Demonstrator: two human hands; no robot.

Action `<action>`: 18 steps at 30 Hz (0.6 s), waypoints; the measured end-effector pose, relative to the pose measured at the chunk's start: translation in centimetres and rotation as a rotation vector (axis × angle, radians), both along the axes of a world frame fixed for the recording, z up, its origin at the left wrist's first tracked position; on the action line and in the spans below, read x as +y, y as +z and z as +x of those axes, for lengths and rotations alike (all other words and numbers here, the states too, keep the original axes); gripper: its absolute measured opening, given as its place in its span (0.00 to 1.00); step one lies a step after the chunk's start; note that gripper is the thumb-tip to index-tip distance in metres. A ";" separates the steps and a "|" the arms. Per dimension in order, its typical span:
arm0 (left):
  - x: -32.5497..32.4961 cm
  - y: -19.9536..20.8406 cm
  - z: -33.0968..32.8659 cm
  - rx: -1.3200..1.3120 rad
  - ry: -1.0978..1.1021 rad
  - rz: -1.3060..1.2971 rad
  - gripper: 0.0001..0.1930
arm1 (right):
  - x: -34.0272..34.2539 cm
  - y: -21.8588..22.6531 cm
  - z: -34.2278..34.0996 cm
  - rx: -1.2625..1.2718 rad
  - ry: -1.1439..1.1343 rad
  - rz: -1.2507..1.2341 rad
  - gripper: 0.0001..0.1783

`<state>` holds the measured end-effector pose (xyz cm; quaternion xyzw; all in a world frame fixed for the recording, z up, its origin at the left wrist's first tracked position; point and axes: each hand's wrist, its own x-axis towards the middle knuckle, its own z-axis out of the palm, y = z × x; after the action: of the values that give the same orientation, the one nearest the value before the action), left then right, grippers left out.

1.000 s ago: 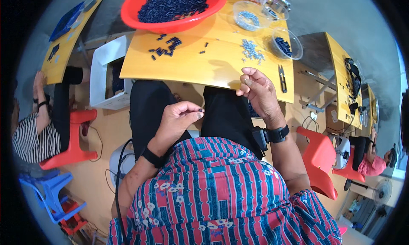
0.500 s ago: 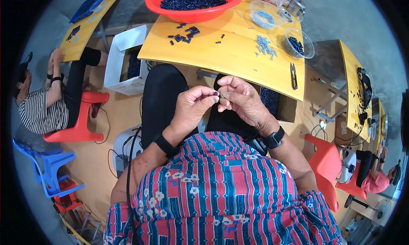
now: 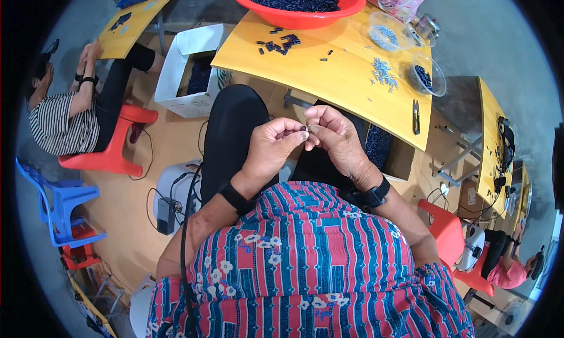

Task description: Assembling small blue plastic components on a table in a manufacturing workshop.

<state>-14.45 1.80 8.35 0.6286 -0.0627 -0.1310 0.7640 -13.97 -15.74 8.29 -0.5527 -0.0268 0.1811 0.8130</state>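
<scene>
Above my lap, just short of the table edge, my left hand point(image 3: 270, 145) pinches a small dark part point(image 3: 304, 128) between thumb and forefinger. My right hand point(image 3: 339, 137) meets it there, thumb and forefinger closed at the same spot; what they hold is too small to make out. On the yellow table point(image 3: 346, 67) beyond lie a loose cluster of short dark tubular pieces point(image 3: 282, 46) and a heap of small silvery pieces point(image 3: 383, 72). A pair of thread snips point(image 3: 416, 117) rests near the table's right corner.
A red basin point(image 3: 311, 22) of dark pieces stands at the back. Clear tubs hold silvery pieces point(image 3: 385, 38) and dark pieces point(image 3: 423, 77). An open white carton point(image 3: 187, 106) is on the floor at left; another box point(image 3: 379, 147) sits under the table. Co-workers sit on both sides.
The view has shifted, so the table and basin appear further right. My hands stay together in the same pinch, with only slight finger movement.
</scene>
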 end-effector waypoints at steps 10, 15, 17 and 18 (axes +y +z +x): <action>0.0 -1.0 0.1 0.019 0.024 -0.051 0.04 | 0.6 0.5 -0.5 -0.055 0.007 -0.193 0.12; 0.2 -1.2 0.2 0.010 0.001 -0.022 0.05 | 0.4 -0.4 -0.3 -0.049 -0.007 -0.183 0.10; 0.1 -1.3 0.3 0.003 -0.034 0.015 0.06 | 0.3 -0.5 -0.1 -0.094 -0.018 -0.267 0.09; -0.1 -1.2 0.4 0.009 -0.013 0.010 0.05 | 0.2 -0.7 0.0 -0.092 -0.025 -0.265 0.09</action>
<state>-14.06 1.73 7.14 0.6313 -0.0626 -0.1392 0.7603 -14.00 -15.56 7.58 -0.6631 -0.0330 0.1475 0.7331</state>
